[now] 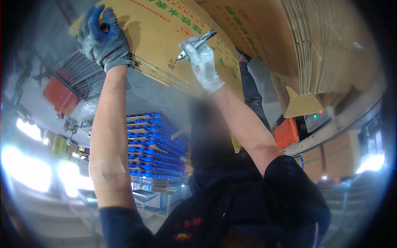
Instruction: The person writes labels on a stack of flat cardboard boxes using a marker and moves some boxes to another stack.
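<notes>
marker on flat cartons, risk of slip or smear

left hand (101,39), in a grey-blue glove, is clamped over the top corner of the stack of flattened cardboard cartons (165,41), fingers curled round the edge. right hand (202,62), in a white glove, pinches a silver marker (197,43) with its tip touching the face of the front carton, just beside a dark handwritten mark (171,64).

the stack is held high, arms stretched up, and the cartons lean. judgement: if the left grip loosens, the sheets could fan out or slide, since only one corner is pinned. pressing the marker on an unsupported panel may flex it and skew the stroke. the white glove sits close to the fresh ink, so a smear looks possible. more folded cartons (318,49) stand near on the right and could snag the elbow.

behind: blue stacked crates (153,144), an orange bin (285,133), a red bin (60,95).
</notes>
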Motion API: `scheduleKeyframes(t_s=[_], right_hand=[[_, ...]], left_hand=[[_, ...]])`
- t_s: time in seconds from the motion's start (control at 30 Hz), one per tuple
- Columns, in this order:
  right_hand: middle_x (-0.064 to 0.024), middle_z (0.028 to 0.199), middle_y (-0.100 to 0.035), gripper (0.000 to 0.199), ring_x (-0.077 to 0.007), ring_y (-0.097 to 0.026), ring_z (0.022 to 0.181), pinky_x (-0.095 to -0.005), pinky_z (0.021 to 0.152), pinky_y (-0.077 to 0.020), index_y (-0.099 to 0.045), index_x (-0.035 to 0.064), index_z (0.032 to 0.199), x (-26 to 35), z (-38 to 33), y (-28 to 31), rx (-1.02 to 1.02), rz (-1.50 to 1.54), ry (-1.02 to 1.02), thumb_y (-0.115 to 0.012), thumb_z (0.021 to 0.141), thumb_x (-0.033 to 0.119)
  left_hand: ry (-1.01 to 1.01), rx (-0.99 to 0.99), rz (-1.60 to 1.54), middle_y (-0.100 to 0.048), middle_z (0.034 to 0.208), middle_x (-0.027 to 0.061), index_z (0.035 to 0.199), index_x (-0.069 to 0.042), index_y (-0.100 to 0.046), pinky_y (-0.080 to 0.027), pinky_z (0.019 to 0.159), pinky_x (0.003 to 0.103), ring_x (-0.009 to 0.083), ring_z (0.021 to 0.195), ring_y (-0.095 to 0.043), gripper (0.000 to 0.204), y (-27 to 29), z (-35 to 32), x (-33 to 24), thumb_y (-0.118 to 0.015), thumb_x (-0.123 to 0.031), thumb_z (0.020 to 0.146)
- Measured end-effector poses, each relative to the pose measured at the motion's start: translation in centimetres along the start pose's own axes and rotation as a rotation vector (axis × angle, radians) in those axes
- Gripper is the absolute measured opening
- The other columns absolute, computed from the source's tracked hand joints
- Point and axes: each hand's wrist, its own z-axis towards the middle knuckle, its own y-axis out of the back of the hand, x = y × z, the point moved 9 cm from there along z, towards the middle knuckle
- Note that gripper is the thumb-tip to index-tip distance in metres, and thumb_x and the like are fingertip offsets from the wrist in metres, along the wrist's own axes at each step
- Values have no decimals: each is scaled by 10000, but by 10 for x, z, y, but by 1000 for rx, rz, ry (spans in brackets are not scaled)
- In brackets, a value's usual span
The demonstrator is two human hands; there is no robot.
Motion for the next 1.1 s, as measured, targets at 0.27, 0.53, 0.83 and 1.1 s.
scheduleKeyframes(t_s=[0.27,0.53,0.83,1.1], right_hand=[[6,728,-561,81,-62,-512,628,-211,583,-423,-608,51,840,2,-2,-4,23,-37,-47,-654,883,103],[14,699,-533,79,-53,-480,604,-206,559,-399,-599,46,837,3,0,-6,30,-74,-34,-655,877,84],[6,733,-567,93,-60,-511,619,-206,569,-425,-594,56,876,-1,9,0,-44,-87,-17,-681,869,87],[14,720,-550,89,-55,-467,603,-213,552,-395,-589,58,853,-5,11,2,-21,-116,-26,-666,881,92]], left_hand=[[-3,-10,-60,-668,1106,25,1019,-194,-694,-511,808,344,240,972,-611,221,2,2,1,-667,-352,866],[-64,-8,1,-666,1098,41,1010,-185,-695,-524,790,341,242,955,-614,213,1,1,-4,-666,-343,869],[47,21,-82,-664,1095,42,1005,-169,-698,-530,776,329,240,992,-597,222,-1,-1,0,-662,-344,873],[-23,-28,-133,-675,1077,47,989,-160,-699,-515,799,344,243,969,-613,212,1,1,2,-674,-328,863]])
